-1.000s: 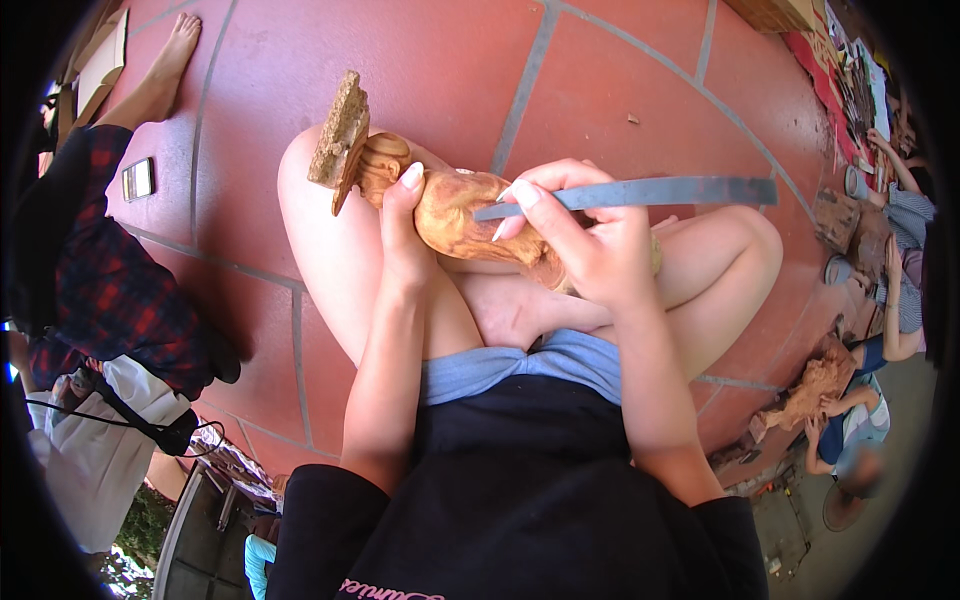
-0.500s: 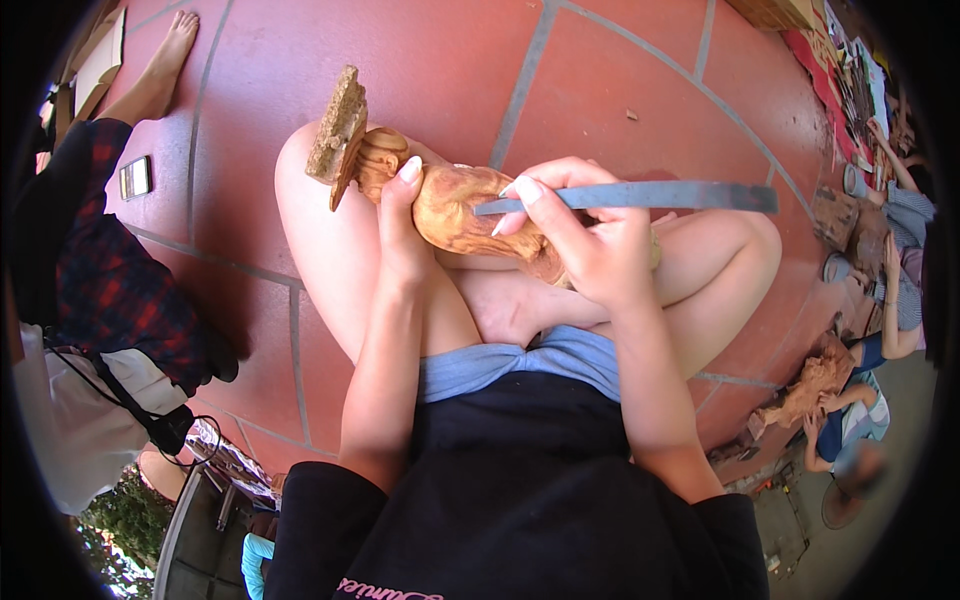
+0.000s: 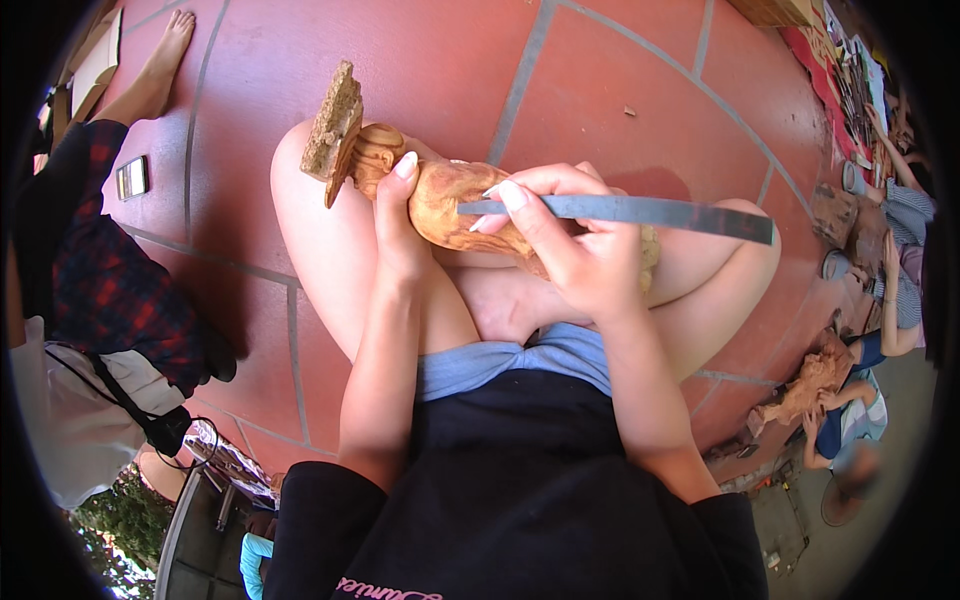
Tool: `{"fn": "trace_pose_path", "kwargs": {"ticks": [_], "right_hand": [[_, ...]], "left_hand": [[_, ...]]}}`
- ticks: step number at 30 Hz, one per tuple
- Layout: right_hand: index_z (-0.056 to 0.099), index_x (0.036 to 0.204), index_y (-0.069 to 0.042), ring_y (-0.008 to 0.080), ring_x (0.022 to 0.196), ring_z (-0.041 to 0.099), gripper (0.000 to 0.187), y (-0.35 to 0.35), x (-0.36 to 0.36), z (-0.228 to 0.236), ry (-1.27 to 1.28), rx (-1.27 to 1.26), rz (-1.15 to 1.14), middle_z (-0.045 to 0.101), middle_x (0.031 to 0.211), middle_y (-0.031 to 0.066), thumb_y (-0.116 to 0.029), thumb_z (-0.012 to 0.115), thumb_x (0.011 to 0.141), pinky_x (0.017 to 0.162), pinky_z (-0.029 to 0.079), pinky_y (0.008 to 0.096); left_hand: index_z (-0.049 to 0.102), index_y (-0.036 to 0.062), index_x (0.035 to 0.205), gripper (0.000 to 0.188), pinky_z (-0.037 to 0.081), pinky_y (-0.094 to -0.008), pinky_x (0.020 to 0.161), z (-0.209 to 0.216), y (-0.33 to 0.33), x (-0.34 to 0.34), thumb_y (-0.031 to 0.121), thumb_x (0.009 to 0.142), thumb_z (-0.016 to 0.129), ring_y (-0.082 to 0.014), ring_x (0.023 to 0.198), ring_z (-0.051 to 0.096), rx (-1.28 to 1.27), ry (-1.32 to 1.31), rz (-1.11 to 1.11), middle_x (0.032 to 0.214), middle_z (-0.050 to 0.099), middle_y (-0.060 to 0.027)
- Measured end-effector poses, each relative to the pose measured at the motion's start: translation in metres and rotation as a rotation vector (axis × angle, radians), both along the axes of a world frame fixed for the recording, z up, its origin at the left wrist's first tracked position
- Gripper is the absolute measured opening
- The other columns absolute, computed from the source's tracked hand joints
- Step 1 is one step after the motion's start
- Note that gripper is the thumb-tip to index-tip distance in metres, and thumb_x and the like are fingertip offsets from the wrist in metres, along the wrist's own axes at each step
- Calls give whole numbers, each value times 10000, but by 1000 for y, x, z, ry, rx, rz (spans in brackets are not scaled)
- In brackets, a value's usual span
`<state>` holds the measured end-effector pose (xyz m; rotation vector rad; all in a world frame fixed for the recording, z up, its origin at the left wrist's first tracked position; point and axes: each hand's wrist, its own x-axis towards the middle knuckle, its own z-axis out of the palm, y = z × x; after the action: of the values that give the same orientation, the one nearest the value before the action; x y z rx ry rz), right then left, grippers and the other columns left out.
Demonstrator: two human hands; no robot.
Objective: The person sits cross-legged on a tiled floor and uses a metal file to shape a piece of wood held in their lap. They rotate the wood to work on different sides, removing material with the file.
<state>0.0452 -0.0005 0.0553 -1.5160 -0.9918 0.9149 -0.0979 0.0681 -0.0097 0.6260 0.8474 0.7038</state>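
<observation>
Over your crossed legs (image 3: 325,260) – you are seated on the floor (image 3: 400,60) – a carving (image 3: 435,205) lies slantwise, its left end farther from you. Your left hand (image 3: 400,220) is around it, left of its middle. Your right hand (image 3: 590,235) is to the right, with a blade (image 3: 660,212) reaching from the carving toward your right knee (image 3: 755,258). On the floor to your left lies a phone (image 3: 132,177), a neighbour's foot (image 3: 165,65) ahead of it. Far right, a log (image 3: 800,385) lies beside another person (image 3: 868,415).
</observation>
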Motion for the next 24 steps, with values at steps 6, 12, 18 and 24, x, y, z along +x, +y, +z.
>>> {"fn": "trace_pose_path", "kwargs": {"ticks": [6, 12, 18, 24], "right_hand": [[665, 862, -21, 59, 644, 494, 56, -6, 6, 3, -86, -53, 15, 700, 716, 31, -44, 614, 860, 620, 390, 213], [678, 816, -61, 36, 507, 304, 38, -6, 5, -6, -148, 52, 20, 700, 698, -32, -82, 651, 833, 488, 279, 210], [637, 877, 13, 73, 642, 537, 89, -8, 9, 2, 88, -27, 7, 691, 735, 60, -57, 586, 895, 615, 414, 219], [635, 871, 22, 48, 577, 516, 117, 5, 8, 3, 266, -121, 0, 688, 714, 57, -87, 599, 894, 534, 383, 204]], "left_hand": [[574, -26, 936, 489, 474, -349, 814, 5, 2, 4, 439, 848, 451, -235, 854, 617, 32, 100, 64, 902, 638, -162], [582, -47, 991, 502, 472, -349, 841, -1, 1, 0, 422, 852, 469, -230, 887, 619, 34, 37, 40, 948, 639, -164], [580, -34, 980, 525, 464, -349, 832, 6, -1, 3, 454, 849, 437, -241, 875, 610, 2, 96, 55, 938, 637, -164], [576, -19, 966, 530, 470, -361, 827, 6, -3, 5, 472, 849, 415, -257, 879, 615, -55, 84, 52, 935, 641, -177]]}}
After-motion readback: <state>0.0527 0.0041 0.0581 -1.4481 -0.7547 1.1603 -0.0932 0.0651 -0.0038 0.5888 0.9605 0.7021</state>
